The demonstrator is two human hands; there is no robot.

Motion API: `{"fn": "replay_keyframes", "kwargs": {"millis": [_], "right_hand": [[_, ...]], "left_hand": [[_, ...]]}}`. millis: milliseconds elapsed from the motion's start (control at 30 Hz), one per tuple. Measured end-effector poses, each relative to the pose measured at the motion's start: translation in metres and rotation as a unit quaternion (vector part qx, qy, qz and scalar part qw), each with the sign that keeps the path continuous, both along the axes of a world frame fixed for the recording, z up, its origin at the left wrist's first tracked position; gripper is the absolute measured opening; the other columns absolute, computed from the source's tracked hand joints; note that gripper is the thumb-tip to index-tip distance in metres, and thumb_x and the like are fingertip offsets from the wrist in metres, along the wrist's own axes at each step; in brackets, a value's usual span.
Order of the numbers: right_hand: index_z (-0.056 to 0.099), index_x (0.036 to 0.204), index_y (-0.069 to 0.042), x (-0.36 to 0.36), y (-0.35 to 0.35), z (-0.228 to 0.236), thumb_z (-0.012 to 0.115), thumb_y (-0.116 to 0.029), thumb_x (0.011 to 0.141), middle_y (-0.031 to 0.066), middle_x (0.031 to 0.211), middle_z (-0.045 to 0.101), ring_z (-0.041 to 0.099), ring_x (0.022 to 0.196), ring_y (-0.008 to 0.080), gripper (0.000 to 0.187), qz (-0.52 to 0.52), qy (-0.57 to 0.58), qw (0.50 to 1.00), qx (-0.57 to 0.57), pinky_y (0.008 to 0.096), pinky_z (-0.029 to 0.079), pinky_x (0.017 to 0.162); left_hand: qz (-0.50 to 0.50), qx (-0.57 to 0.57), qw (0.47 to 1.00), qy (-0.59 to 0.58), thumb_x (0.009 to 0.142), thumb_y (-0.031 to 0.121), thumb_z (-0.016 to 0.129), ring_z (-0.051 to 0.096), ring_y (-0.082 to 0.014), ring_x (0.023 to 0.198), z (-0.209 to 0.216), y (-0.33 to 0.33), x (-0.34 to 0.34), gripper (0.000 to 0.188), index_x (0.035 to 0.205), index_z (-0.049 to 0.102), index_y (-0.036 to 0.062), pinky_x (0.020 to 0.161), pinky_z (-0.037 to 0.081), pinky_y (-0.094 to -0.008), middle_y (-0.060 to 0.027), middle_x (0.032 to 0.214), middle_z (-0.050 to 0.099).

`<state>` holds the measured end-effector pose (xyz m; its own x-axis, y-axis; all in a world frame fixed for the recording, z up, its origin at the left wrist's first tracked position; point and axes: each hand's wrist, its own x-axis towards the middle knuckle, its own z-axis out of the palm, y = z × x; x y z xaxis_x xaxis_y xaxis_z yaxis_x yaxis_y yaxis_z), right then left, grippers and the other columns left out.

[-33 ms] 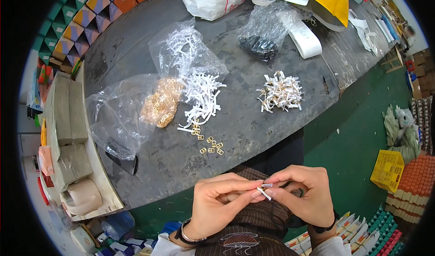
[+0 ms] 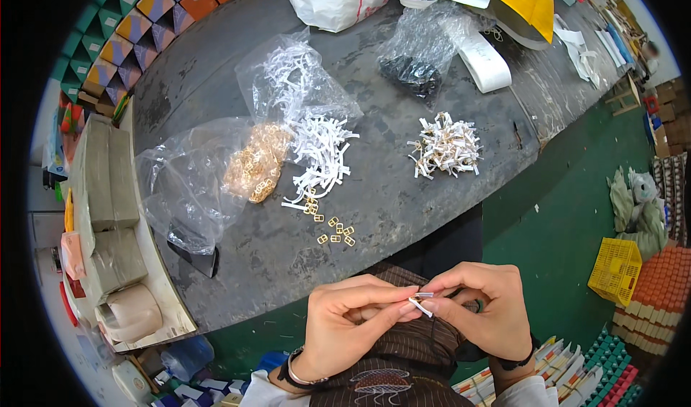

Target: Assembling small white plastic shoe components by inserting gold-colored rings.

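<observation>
Above my lap, my left hand [image 2: 358, 320] and my right hand [image 2: 484, 308] meet with fingertips pinched together. Between them is a short white strip [image 2: 422, 307], folded so that two ends show; a bit of gold metal at its fold is mostly covered by my fingers. On the table in front lie several loose gold buckles [image 2: 335, 238], small double-loop frames. Beyond them spreads a heap of white strips [image 2: 322, 151], partly spilling from a clear bag [image 2: 331, 101]. More gold buckles [image 2: 258, 164] fill another clear bag [image 2: 191, 155]. Farther right sits a pile of white strips joined with gold buckles [image 2: 446, 146].
The dark table [image 2: 389, 213] has a curved-looking near edge before me. A black phone [image 2: 193, 257] lies partly under plastic at left. At the back are a white bag [image 2: 342, 0], a yellow and white bag [image 2: 522, 7] and a white roll [image 2: 484, 61]. A yellow crate [image 2: 616, 270] stands right.
</observation>
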<state>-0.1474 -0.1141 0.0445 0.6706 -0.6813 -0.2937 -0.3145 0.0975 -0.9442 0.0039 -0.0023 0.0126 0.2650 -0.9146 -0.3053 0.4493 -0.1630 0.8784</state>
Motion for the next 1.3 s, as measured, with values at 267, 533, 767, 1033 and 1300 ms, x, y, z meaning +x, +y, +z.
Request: {"fn": "replay_keyframes", "kwargs": {"millis": [267,533,767,1033,1300], "right_hand": [[0.068,0.089,0.004,0.004,0.0,0.003,0.07,0.001,0.081,0.0115,0.083,0.07,0.07,0.071,0.0166,0.008,0.022,0.026,0.998,-0.05,0.0244,0.058,0.06],[0.066,0.088,0.005,0.007,0.002,0.0,0.067,0.004,0.082,0.0118,0.083,0.069,0.071,0.075,0.018,0.006,0.01,0.032,0.996,-0.087,0.0239,0.058,0.062],[0.065,0.088,0.007,0.007,0.002,-0.002,0.067,0.004,0.083,0.0131,0.085,0.07,0.071,0.078,0.0168,0.006,-0.008,0.021,1.0,-0.008,0.0228,0.058,0.065],[0.066,0.087,0.007,0.007,-0.003,0.002,0.067,0.006,0.083,0.0125,0.082,0.071,0.071,0.079,0.0153,0.004,-0.009,0.014,1.0,0.022,0.0221,0.057,0.066],[0.066,0.088,0.006,0.007,0.0,-0.005,0.07,0.003,0.082,0.0096,0.08,0.071,0.07,0.075,0.0123,0.007,-0.055,-0.011,0.992,0.115,0.021,0.055,0.064]], "left_hand": [[-0.033,0.036,0.995,-0.083,0.079,-0.014,0.066,0.069,-0.0235,0.086,0.006,-0.004,0.002,0.02,0.098,0.068,-0.0091,0.078,0.06,-0.0304,-0.0186,0.092,0.066],[0.022,0.003,0.988,-0.154,0.077,-0.011,0.07,0.069,-0.0205,0.086,0.006,-0.007,-0.012,0.021,0.097,0.069,-0.0062,0.075,0.058,-0.0271,-0.0165,0.093,0.067],[0.004,-0.023,0.972,-0.232,0.08,-0.009,0.066,0.069,-0.0182,0.081,-0.006,-0.006,-0.006,0.018,0.097,0.071,-0.0046,0.07,0.057,-0.0256,-0.0148,0.09,0.069],[-0.006,-0.007,0.992,-0.123,0.081,-0.01,0.065,0.068,-0.0182,0.079,-0.006,-0.006,-0.004,0.017,0.097,0.07,-0.0056,0.07,0.056,-0.0253,-0.0157,0.09,0.068],[0.006,-0.015,0.993,-0.121,0.08,-0.01,0.066,0.068,-0.0175,0.077,-0.003,-0.004,-0.001,0.017,0.096,0.071,-0.0054,0.066,0.054,-0.0235,-0.015,0.089,0.068]]}}
